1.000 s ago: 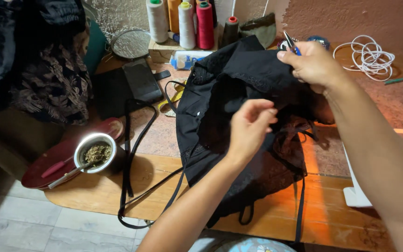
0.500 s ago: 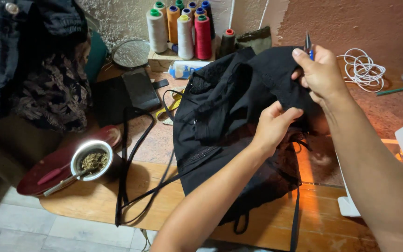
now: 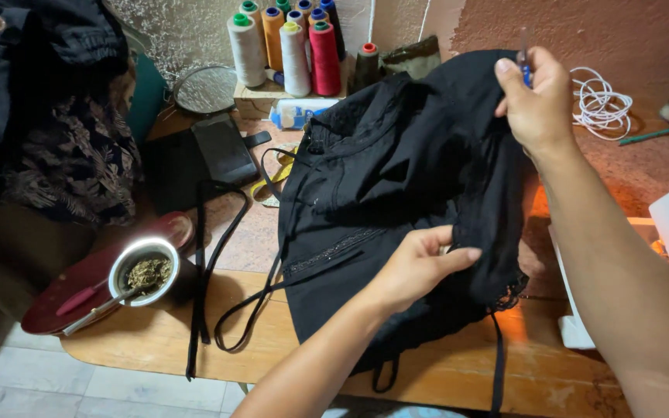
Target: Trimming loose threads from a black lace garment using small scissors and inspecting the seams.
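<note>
While both hands [image 3: 420, 267] [image 3: 536, 101] grip black garment [image 3: 396, 186], coloured thread cones [image 3: 288, 42] behind, blue-white packet [image 3: 296, 113] below

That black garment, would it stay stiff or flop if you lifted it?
Probably floppy: the garment sags in folds between the right hand and left hand. Likely light, since fingers alone pinch it. Its loose straps dangle off the table and might snag.

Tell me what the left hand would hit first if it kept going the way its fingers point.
The left hand points right, its fingertips already on the black garment. Going on, it would push into the garment's lace-edged fold first, and probably the right forearm past that, though depth is hard to judge from one view.
</note>
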